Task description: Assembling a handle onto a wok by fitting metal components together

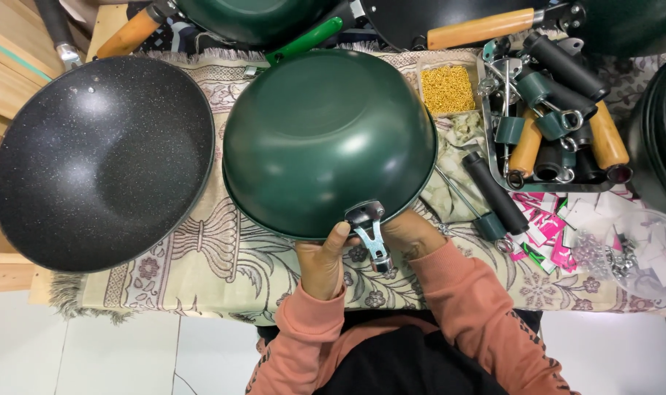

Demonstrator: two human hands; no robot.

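Pointing bracket (369, 232) toward wearer (wok (326, 139) inverted).

A fringed floral cloth (201, 278) covers the table above a pale tiled floor (121, 355).

glossy green wok (326, 139), speckled matt pan (102, 161)

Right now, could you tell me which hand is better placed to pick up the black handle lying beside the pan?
Probably the right hand: the black handle lies just to its right, while the left hand steadies the green pan at its metal bracket.
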